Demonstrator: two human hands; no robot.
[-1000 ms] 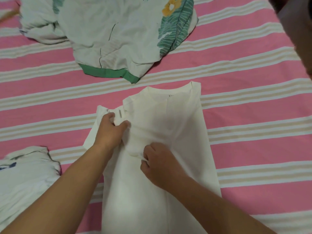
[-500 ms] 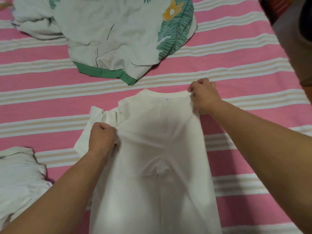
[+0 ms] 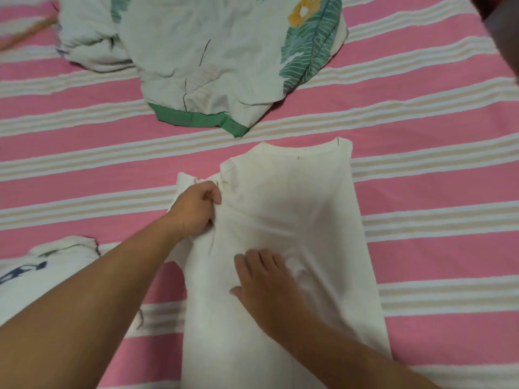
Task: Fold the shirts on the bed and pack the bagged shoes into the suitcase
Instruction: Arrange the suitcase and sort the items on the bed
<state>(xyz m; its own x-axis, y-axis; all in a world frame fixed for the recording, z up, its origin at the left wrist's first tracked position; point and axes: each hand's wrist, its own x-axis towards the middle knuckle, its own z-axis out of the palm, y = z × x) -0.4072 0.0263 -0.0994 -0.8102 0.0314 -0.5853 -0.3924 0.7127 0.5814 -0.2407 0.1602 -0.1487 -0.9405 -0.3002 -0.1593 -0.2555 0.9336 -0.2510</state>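
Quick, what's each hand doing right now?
Left hand: fingers curled, gripping the white shirt at its sleeve fold.
Right hand: open, fingers flat, pressing on the shirt.

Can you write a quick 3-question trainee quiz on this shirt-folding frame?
1. True or false: the right hand lies flat on the white shirt.
2. What does the left hand grip? A) shirt's sleeve side B) the leaf-print quilt C) nothing
3. What colour stripes run between the pale bands of the bed sheet?

Key: 1 true; 2 A; 3 pink.
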